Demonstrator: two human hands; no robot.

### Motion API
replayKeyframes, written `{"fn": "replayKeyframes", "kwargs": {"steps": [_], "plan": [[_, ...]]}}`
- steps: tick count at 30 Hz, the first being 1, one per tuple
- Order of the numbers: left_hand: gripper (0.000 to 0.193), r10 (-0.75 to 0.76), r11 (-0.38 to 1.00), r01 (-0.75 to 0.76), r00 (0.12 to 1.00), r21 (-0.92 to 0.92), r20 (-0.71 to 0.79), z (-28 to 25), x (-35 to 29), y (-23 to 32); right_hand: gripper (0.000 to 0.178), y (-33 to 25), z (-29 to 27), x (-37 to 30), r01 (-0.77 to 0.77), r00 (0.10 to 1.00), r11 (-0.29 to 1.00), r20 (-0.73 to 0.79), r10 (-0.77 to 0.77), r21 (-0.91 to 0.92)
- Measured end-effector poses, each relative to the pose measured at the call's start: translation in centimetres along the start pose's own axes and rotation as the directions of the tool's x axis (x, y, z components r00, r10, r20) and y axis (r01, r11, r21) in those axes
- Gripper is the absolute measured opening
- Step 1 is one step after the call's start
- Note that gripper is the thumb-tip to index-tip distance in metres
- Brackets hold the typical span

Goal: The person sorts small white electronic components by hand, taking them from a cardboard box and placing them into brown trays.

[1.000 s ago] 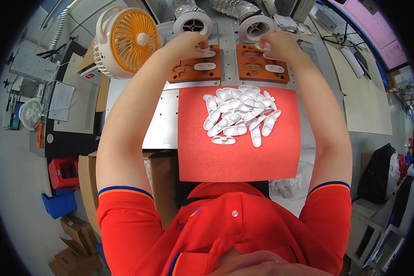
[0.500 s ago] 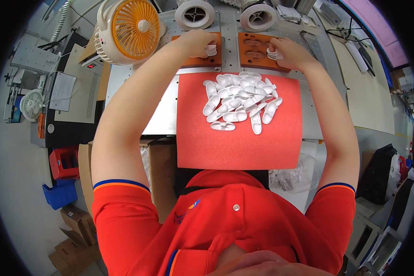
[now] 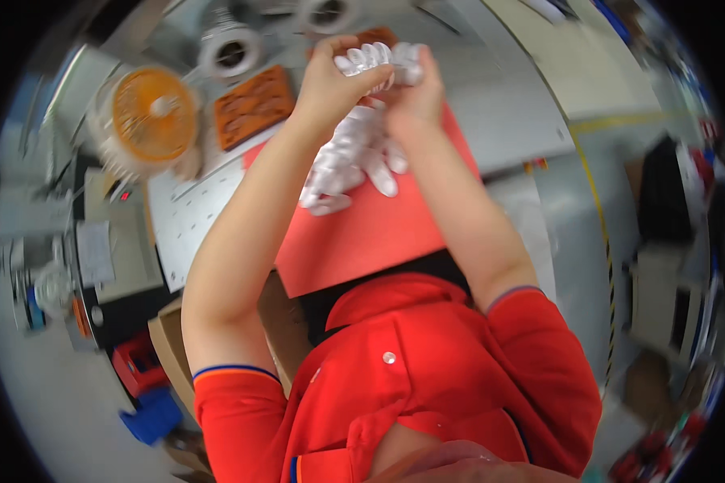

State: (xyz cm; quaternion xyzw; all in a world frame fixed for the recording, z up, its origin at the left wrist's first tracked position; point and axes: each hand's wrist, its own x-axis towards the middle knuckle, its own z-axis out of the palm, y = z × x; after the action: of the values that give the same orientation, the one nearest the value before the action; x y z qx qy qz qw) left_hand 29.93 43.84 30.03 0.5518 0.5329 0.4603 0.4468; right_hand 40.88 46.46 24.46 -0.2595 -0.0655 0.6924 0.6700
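Note:
My left hand and my right hand are close together above the far part of a red sheet. Between the left fingers and thumb is a row of small white oval plastic parts. More such white parts show at the right hand, its fingers partly hidden and blurred. Below the hands, a loose pile of white oval parts lies on the sheet. An orange fixture block with shaped recesses sits to the left of my left hand. Behind the hands, a second orange block is mostly covered.
A white fan with an orange front stands at the left of the metal table. Two round white duct ends rise behind the blocks. A cardboard box is below the table's front edge.
Both hands have left the orange blocks and come together over the pile, now with several white parts in them. The view has turned and shifted, blurring the scene.

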Motion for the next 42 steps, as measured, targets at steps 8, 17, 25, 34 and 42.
{"fn": "replayKeyframes", "kwargs": {"steps": [8,17,25,34,42], "plan": [[0.063,0.534,0.769,-0.620,0.755,0.152,0.380,14.4,-7.5,-2.2,0.040,-8.7,-8.8,-6.4,0.157,0.985,0.924,-0.126,-0.119,0.349],[0.061,0.333,0.797,-0.595,0.578,0.105,0.745,17.9,-13.1,-2.8,0.041,-14.5,-32.7,-10.2,0.362,0.835,0.927,-0.477,-0.275,0.098],[0.047,0.199,0.877,-0.452,0.648,0.161,0.735,7.5,-14.8,-4.1,0.060,-11.4,-48.5,-10.2,0.207,0.615,0.974,-0.787,-0.059,0.089],[0.014,0.365,0.677,-0.341,0.925,0.653,0.105,-5.4,-16.8,-6.3,0.028,-10.7,-18.8,-8.4,0.661,0.660,0.173,0.456,-0.598,-0.730],[0.027,0.420,0.218,-0.456,0.842,0.863,0.338,-5.6,-15.1,-7.8,0.026,-4.6,-5.8,-5.3,0.992,0.054,-0.123,0.758,0.650,0.035]]}}
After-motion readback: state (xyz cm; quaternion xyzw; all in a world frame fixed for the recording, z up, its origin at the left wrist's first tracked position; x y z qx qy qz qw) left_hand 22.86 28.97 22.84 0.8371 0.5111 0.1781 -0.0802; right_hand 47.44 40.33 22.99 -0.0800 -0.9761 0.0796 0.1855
